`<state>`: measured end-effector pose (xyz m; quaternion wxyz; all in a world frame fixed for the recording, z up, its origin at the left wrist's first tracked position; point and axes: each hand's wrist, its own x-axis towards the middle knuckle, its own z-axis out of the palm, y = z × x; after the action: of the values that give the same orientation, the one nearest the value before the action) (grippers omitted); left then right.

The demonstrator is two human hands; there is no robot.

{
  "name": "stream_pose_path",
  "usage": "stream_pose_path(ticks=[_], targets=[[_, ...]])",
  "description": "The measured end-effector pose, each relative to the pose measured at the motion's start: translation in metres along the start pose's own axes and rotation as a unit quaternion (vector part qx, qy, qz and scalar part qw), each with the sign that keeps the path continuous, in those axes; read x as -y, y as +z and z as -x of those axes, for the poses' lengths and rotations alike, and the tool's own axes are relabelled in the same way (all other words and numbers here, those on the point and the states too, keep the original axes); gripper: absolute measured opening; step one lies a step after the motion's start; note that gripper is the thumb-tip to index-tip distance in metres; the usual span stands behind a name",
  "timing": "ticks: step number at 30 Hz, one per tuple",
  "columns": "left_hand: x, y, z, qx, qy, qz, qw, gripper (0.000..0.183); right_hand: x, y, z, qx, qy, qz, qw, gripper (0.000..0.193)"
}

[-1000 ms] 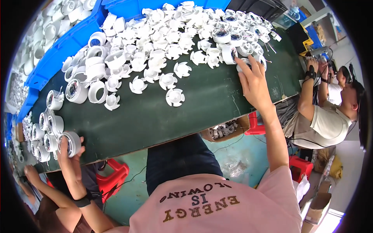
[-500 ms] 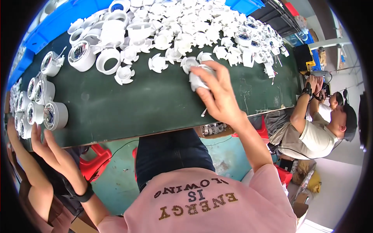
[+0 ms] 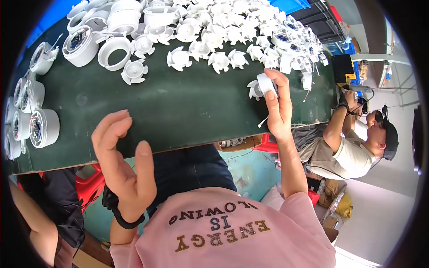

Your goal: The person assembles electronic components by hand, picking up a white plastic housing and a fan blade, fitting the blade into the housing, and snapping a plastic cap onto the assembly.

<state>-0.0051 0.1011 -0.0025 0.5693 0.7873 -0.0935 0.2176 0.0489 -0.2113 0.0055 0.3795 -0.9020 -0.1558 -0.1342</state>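
Note:
My right hand (image 3: 279,102) is closed around a small white fan motor (image 3: 267,85) above the right part of the table. A white bladed fan wheel (image 3: 254,90) shows against the motor's left side; whether they are joined I cannot tell. A short lead with a white plug (image 3: 262,122) hangs below. My left hand (image 3: 127,161) is raised at the table's front edge, fingers apart and slightly curled, holding nothing. Several white fan wheels (image 3: 134,71) lie beyond it, beside an open white ring housing (image 3: 114,53).
The dark green table (image 3: 178,107) bears a big heap of white fan wheels (image 3: 219,35) at the back. Motors with wires (image 3: 292,42) lie at the right. White cylindrical housings with circuit boards (image 3: 44,128) stand at the left. A co-worker (image 3: 353,138) sits at right; another person's arm (image 3: 35,223) shows lower left.
My left hand has come rightward from beside the left housings to the table's front middle. My right hand has moved right, away from the fan wheel heap, still holding the motor.

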Motion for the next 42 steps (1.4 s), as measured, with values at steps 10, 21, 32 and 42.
stream_pose_path(ticks=[10,21,32,42], targets=[[-0.019,0.022,-0.019,0.072,-0.005,-0.003,0.997,0.035,0.018,-0.005,-0.011,0.039,-0.057,0.293,0.954,0.04],[-0.048,0.049,-0.018,0.144,0.028,-0.015,0.989,0.066,0.077,0.006,-0.014,0.14,-0.019,-0.081,0.987,0.047],[-0.032,0.0,-0.025,0.091,-0.281,0.319,0.9,0.057,0.079,0.088,-0.147,0.094,-0.013,0.08,0.992,0.031],[-0.025,-0.01,-0.035,0.047,-0.304,0.431,0.848,0.053,0.118,0.027,-0.071,0.205,-0.13,-0.073,0.967,0.022]])
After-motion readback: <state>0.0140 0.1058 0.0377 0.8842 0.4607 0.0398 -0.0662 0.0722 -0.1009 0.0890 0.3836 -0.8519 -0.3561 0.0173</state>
